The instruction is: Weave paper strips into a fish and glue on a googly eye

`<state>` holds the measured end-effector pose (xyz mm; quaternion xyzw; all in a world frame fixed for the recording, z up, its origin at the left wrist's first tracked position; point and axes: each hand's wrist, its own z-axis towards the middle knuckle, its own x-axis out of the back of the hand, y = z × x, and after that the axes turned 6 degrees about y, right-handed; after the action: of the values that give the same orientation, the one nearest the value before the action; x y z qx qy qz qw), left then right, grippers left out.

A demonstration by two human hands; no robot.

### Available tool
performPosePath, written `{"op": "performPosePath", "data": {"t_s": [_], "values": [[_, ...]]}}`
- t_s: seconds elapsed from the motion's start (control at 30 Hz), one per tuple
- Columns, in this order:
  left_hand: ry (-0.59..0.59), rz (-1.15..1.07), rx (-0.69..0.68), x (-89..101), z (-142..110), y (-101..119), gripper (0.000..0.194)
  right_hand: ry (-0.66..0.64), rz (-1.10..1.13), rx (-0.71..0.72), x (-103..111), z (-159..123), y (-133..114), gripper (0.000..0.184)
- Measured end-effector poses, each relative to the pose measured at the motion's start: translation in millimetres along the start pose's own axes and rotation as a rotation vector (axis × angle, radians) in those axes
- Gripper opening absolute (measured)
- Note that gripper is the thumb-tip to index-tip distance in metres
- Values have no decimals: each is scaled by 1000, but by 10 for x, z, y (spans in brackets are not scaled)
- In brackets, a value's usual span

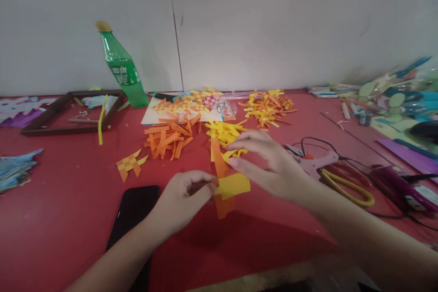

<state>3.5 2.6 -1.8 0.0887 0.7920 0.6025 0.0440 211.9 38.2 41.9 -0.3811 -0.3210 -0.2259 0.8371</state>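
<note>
My left hand (185,196) pinches a small piece of crossed yellow and orange paper strips (236,185) at its left edge, between thumb and fingers. An orange strip stands up from that piece, and another end points down. Just above it on the right is my right hand (273,166), its thumb and fingers curved and apart. Its fingertips are close to the upright strips; whether they touch is unclear. Behind the hands lie a pile of yellow strips (224,131) and a pile of orange strips (167,139). A finished-looking woven paper fish (130,164) lies to the left.
A black phone (137,205) lies beside my left forearm. A green bottle (125,70) stands by a dark wooden frame (61,131). Yellow-handled scissors (347,187), a glue gun (393,182) and its black cord are at the right. More woven pieces (186,104) rest near the wall.
</note>
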Motion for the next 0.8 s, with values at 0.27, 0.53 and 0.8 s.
{"op": "performPosePath", "data": {"t_s": [0.27, 0.53, 0.8], "values": [[16, -156, 54, 17, 13, 32, 17, 1, 181, 200, -161, -17, -104, 5], [17, -353, 157, 16, 29, 93, 17, 132, -13, 476, -226, -294, -64, 17], [16, -312, 138, 8, 19, 70, 14, 215, -52, 521, -373, -417, 26, 19]]}}
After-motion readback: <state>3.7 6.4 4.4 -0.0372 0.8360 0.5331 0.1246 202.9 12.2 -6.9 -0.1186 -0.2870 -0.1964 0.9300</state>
